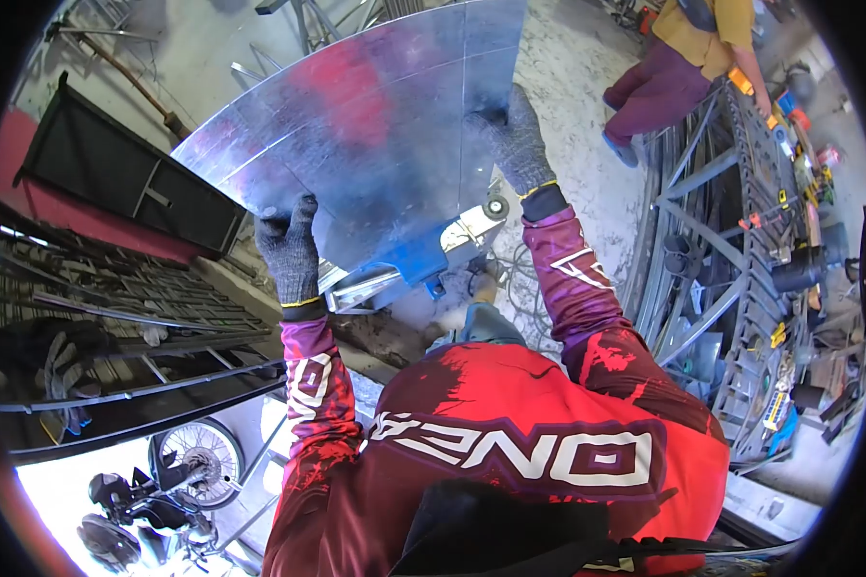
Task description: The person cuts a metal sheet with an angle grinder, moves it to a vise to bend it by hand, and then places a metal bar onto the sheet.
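The left hand (289,252), in a grey knitted work glove with a yellow cuff band, is closed on the lower edge of a large shiny galvanised metal sheet (375,125), fingers curled over the rim at about eight o'clock of the panel. The right hand (518,144), gloved the same way, lies against the sheet's right side at roughly three o'clock, fingers wrapped round the edge there. The sheet is held up in front of the person, tilted, filling the upper middle of the view and catching a red and blue reflection.

Just under the sheet, at six o'clock from it, sits a blue and silver metal machine (423,258) with a small round wheel at its right end. The sleeves are red and purple with white lettering.

At one o'clock another person (688,58) in a yellow top and purple trousers bends beside a grey steel frame rack (731,260) cluttered with tools. At seven o'clock a motorcycle (164,481) stands in bright light.
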Tool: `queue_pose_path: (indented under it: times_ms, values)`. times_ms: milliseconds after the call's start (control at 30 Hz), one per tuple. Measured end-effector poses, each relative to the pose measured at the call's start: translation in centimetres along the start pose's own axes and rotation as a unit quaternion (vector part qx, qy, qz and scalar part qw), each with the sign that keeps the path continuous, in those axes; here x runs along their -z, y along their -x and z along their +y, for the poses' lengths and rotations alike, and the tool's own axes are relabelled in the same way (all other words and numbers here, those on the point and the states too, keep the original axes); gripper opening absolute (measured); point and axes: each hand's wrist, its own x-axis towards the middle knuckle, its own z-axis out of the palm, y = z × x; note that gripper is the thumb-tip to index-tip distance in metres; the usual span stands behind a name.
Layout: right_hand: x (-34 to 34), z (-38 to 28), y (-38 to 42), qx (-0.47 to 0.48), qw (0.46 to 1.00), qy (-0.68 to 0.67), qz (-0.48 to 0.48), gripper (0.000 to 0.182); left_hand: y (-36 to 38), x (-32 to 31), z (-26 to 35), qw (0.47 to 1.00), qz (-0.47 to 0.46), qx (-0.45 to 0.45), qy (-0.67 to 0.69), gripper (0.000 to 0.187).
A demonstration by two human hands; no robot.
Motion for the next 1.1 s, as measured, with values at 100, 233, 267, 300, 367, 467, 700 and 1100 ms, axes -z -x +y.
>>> queue_pose_path:
  times_ms: [100, 233, 267, 300, 367, 467, 700, 1100]
  values:
    - [-0.2, -1.2, 0.4, -0.038, 0.996, -0.077, -0.001, 0.043, 0.1, -0.4, 0.5, 0.999, 0.026, 0.007, 0.047, 0.032]
    - [-0.2, -1.0, 0.5, -0.011, 0.998, -0.057, 0.014, 0.043, 0.2, -0.5, 0.6, 0.998, 0.029, 0.003, 0.059, 0.033]
    - [-0.3, -0.9, 0.5, 0.004, 0.999, -0.043, 0.018, 0.043, 0.2, -0.3, 0.4, 0.999, 0.015, 0.002, 0.047, 0.031]
    - [-0.3, -0.8, 0.5, 0.004, 0.999, -0.043, 0.017, 0.043, 0.2, -0.1, 0.2, 0.999, 0.002, 0.001, 0.036, 0.030]
    - [-0.3, -0.5, 0.5, 0.002, 0.999, -0.027, 0.021, 0.040, 0.1, 0.0, 0.1, 1.000, 0.000, 0.007, 0.025, 0.031]
    - [-0.4, 0.1, 0.4, 0.004, 0.999, -0.043, 0.023, 0.039, 0.0, 0.0, -0.1, 1.000, 0.001, 0.008, 0.009, 0.033]
    - [-0.5, -0.1, 0.7, -0.007, 0.999, -0.041, 0.031, 0.038, 0.1, 0.0, 0.1, 1.000, 0.006, 0.004, -0.012, 0.039]
    - [-0.8, -0.5, 0.8, -0.027, 0.998, -0.042, 0.045, 0.037, 0.0, -0.3, 0.0, 0.998, 0.009, 0.002, 0.063, 0.034]
